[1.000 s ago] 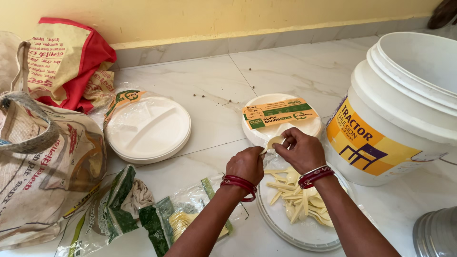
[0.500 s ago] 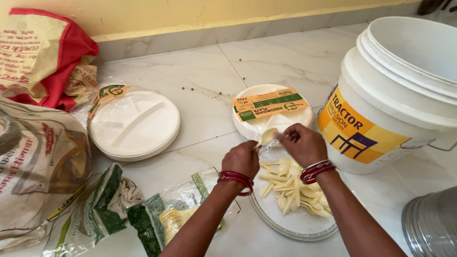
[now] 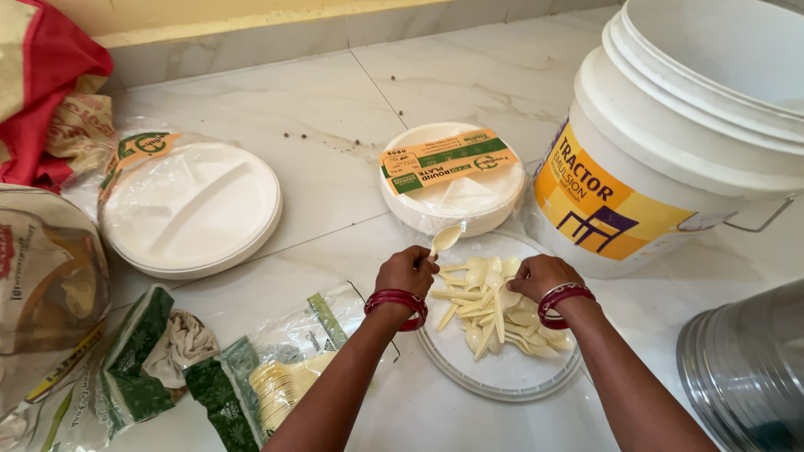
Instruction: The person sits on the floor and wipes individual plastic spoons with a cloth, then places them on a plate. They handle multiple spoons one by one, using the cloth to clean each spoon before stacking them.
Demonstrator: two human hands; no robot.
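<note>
A pale disposable spoon [image 3: 444, 239] is pinched in the left hand [image 3: 406, 272], its bowl tilted up and away, just above a heap of like spoons [image 3: 494, 308] lying on a white plate [image 3: 502, 381] on the marble floor [image 3: 276, 100]. The right hand [image 3: 540, 276] rests fingers-down on the heap, whether gripping any I cannot tell. Beyond lies a wrapped stack of round plates [image 3: 452, 180], beside a white bucket [image 3: 670, 142]. Left sits a wrapped stack of compartment plates [image 3: 193, 205]; nearer, an open spoon packet [image 3: 276, 377].

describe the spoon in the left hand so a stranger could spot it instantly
Start at the big white bucket, then drop to the white plate in front of it, heaped with pale spoons. The left hand holds one spoon, raised off the pile.
</note>
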